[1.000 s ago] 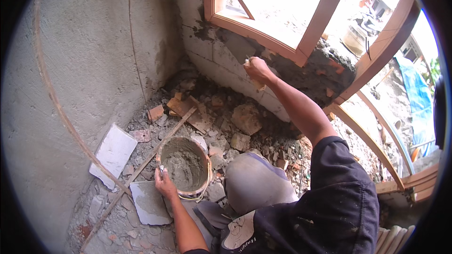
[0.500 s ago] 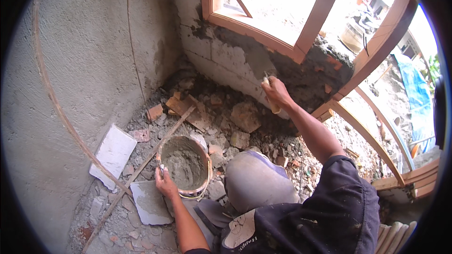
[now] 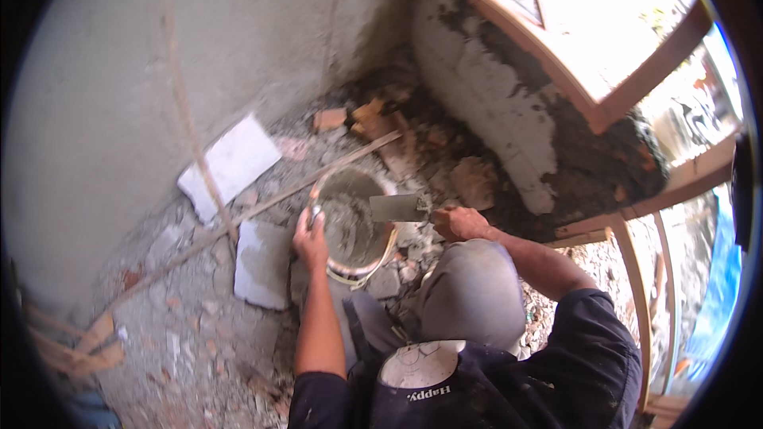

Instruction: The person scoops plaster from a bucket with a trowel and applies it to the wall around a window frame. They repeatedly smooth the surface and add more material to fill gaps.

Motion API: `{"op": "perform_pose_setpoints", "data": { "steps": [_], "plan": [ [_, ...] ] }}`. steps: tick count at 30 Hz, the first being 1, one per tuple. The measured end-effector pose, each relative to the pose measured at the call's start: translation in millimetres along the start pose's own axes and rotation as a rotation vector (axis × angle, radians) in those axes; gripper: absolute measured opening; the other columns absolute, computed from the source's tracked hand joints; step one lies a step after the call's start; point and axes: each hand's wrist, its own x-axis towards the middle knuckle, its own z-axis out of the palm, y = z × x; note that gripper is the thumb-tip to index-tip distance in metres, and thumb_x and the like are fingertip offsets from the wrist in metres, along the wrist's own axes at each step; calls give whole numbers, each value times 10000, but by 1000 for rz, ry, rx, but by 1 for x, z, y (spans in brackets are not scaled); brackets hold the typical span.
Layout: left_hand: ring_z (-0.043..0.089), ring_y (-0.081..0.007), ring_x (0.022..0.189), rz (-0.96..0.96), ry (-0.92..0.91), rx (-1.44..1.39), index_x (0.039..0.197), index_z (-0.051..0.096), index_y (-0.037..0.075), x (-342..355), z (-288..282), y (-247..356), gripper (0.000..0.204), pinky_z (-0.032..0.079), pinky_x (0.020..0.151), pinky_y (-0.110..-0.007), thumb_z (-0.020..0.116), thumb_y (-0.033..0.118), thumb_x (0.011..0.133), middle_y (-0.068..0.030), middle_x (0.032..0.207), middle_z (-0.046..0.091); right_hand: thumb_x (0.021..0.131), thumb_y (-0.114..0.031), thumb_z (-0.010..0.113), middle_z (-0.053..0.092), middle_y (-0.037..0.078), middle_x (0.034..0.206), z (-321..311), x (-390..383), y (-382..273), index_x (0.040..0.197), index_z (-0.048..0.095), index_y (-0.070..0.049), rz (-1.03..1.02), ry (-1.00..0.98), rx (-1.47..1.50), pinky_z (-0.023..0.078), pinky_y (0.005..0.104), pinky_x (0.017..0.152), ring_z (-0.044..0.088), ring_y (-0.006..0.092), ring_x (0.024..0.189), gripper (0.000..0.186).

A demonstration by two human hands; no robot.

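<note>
Head: shirt lettering (image 3: pixel 429 394), seemingly smeared trowel (image 3: pixel 394 208).

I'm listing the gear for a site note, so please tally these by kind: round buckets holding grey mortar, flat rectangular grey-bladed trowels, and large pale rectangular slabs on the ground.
Round bucket holding grey mortar: 1
Flat rectangular grey-bladed trowel: 1
Large pale rectangular slabs: 2
Total: 4
</note>
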Motion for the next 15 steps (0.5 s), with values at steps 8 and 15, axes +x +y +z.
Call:
{"op": "perform_pose_setpoints", "data": {
  "steps": [8, 15],
  "plan": [
    [659, -215, 1025, -117, 8, -100, 1246, 609, -77, -1, 4, 4, 411, 488, 907, -324, 665, 172, 924, -169, 1140, 699, 945, -254, 573, 651, 209, 1082, 11, 90, -60, 1172, 602, -59, -191, -83, -223, 561, 482, 786, 685, 377, 951, 301],
    [666, -222, 996, -70, 24, -88, 1252, 607, -70, -2, 5, -2, 430, 495, 895, -334, 670, 206, 929, -174, 1131, 702, 879, -171, 600, 689, 170, 993, 79, 133, -101, 1043, 702, -68, -288, -192, -177, 572, 450, 795, 704, 352, 925, 219]
  ]
}}
